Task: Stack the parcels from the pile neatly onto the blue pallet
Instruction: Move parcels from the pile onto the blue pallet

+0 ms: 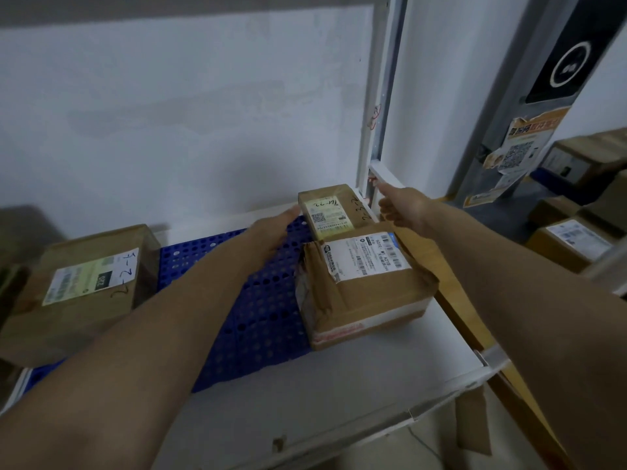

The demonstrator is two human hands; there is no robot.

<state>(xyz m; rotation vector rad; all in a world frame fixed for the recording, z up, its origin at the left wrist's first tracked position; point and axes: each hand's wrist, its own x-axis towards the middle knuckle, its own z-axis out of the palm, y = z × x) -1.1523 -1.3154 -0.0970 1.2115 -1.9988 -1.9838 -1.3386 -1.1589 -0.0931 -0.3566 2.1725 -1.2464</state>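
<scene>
Head view: small parcel (330,212) is set at the blue pallet (258,300) far right corner, long axis running away; it is flanked by left hand (271,232) and right hand (403,210), both spread, neither gripping.

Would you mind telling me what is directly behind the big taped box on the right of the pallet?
A smaller box with a yellowish label stands right behind the big taped box, on the blue pallet. Its lower front is hidden by the big box.
</scene>
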